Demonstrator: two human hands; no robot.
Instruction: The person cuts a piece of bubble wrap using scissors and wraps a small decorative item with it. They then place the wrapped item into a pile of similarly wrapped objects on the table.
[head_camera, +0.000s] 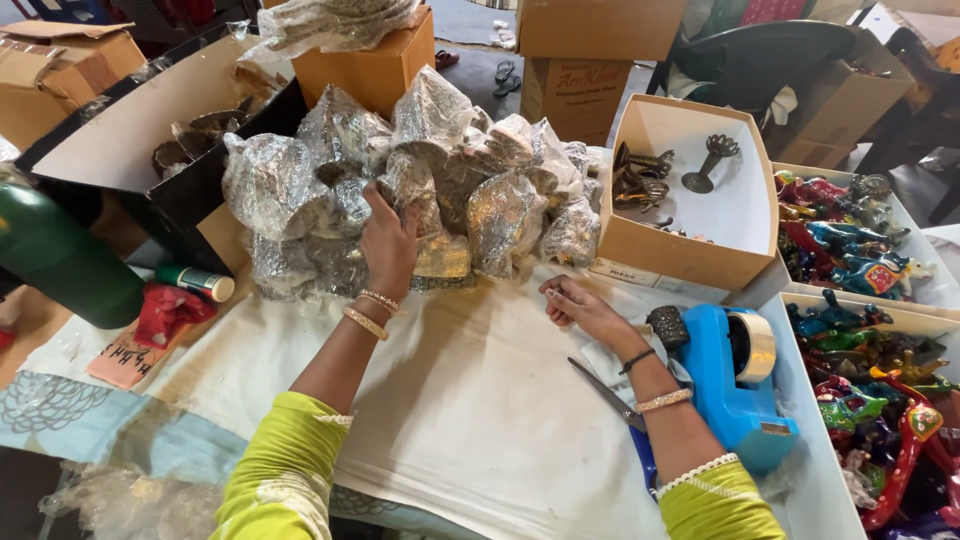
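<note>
Heap of bubble-wrapped metal figurines (440, 180) at the cloth's far edge. Left hand (390, 240) grips 1 wrapped piece at the heap's near side. Right hand (580, 305), loosely curled, holds nothing visible, near the heap. Bare white cloth (480, 400) open below; blue tape dispenser (735, 385), scissors (610, 395) right of heap.

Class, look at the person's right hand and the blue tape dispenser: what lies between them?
In the head view, a small dark metal piece lies between the right hand and the blue tape dispenser.

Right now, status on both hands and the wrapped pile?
Left hand gripping a plastic-wrapped metal piece in the pile. Right hand loosely curled on the white cloth, holding nothing clearly visible. Scissors and blue tape dispenser beside right forearm.
</note>
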